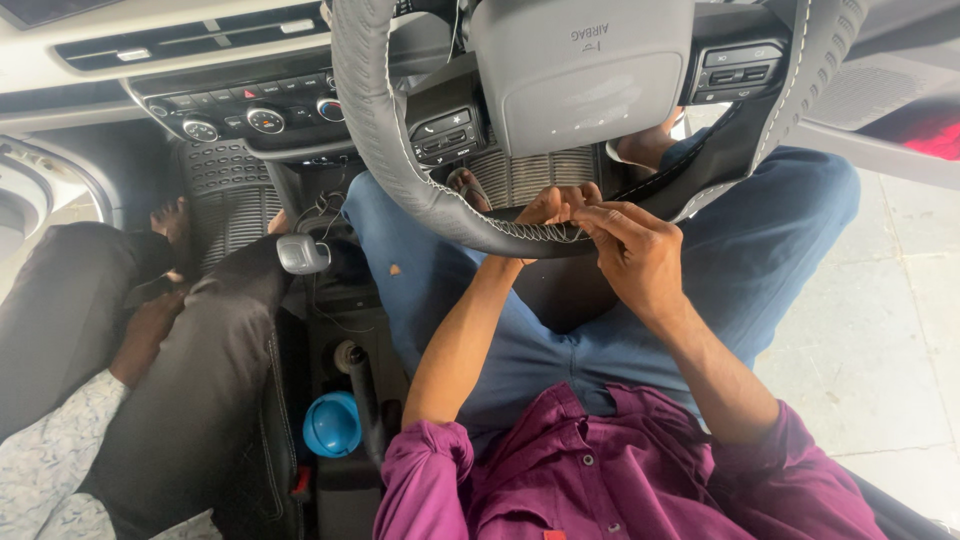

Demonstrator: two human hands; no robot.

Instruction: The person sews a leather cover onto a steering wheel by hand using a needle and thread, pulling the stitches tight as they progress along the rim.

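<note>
- Here, the right hand (632,250) pinches the white stitching (540,232) on the bottom rim of the steering wheel (385,140).
- The left hand (556,205) presses closed fingers on the same rim, touching the right hand.
- Just left of the hands sits the gear knob (301,254).
- Farther left, a passenger's hand (145,335) rests on dark trousers.
- Below lies a blue cap (332,424).

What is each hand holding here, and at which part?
Both hands, left hand and right hand, pinch the stitched cover seam on the bottom rim of the steering wheel; thread or needle cannot be told.
</note>
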